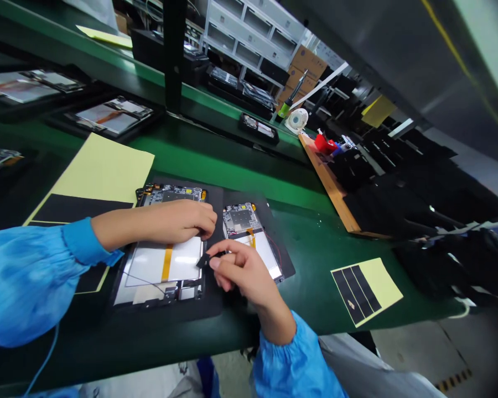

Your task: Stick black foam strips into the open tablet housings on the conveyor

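Observation:
An opened tablet (pixel 149 268) with a white battery, orange tape and a circuit board lies on a dark pad. Across its upper part rests my left hand (pixel 186 221), its fingers curled and the fingertips hidden. My right hand (pixel 243 271) pinches a small black piece (pixel 203 260) between thumb and forefinger, over the tablet's right edge. A second opened device (pixel 263 251) lies on another dark pad, just behind and right of my right hand.
Yellow sheets with black strips lie at the left (pixel 103 166) and right (pixel 384 282). More opened devices (pixel 112 115) sit in black trays at the back left. A wooden edge (pixel 330 185), a small fan (pixel 296 120) and a dark post (pixel 175 61) stand farther back.

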A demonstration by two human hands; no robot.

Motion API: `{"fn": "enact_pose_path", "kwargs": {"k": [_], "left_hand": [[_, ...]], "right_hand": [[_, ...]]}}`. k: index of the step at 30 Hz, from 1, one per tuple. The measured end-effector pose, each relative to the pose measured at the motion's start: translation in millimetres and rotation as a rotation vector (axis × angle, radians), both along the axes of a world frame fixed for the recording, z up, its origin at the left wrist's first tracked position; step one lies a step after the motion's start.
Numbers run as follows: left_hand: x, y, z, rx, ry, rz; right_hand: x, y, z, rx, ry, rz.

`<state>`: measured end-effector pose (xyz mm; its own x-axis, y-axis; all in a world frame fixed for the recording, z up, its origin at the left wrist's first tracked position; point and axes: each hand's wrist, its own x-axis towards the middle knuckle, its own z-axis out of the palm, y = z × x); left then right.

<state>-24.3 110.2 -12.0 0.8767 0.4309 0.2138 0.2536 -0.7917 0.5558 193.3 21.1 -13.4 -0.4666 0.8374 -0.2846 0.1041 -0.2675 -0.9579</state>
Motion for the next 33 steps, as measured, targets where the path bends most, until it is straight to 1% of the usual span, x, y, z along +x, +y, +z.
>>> {"fn": "enact_pose_path", "kwargs": {"k": [1, 3, 6, 8, 12, 14, 17, 21, 24, 30, 33], "left_hand": [[0, 0, -1.0, -0.007, -0.014, 0.009], [0, -2, -3.4, -0.013, -0.047, 0.028], [-1, -3, -7.3, -0.027, -0.097, 0.049], [-2, -3, -9.5, -0.043, -0.123, 0.059], [-3, -2, -11.9, -0.064, -0.147, 0.063], [-3, -2, -12.3, -0.066, -0.152, 0.062], [-2, -1, -12.8, -0.072, -0.155, 0.06], [-2, -1, -14.8, -0.083, -0.171, 0.066], [-1, -1, -16.4, -0.084, -0.174, 0.081], [1, -1, -15.6, -0.081, -0.156, 0.12], [1, -1, -15.2, -0.084, -0.153, 0.131]], "right_hand": [[-3, 9, -1.5, -0.037, -0.002, 0.013], [-8, 22, -5.0, -0.051, -0.024, -0.006], [-14, 30, -8.9, 0.011, -0.079, -0.028], [-14, 30, -10.3, 0.111, -0.14, -0.028], [-12, 29, -12.2, 0.457, -0.282, -0.035], [-10, 29, -12.9, 0.555, -0.323, -0.018], [-9, 30, -13.9, 0.587, -0.343, 0.001], [-11, 29, -15.5, 0.635, -0.401, -0.019], [-13, 26, -16.7, 0.665, -0.456, -0.053], [-18, 17, -19.8, 0.75, -0.487, -0.135], [-19, 18, -23.1, 0.763, -0.545, -0.187]]}}
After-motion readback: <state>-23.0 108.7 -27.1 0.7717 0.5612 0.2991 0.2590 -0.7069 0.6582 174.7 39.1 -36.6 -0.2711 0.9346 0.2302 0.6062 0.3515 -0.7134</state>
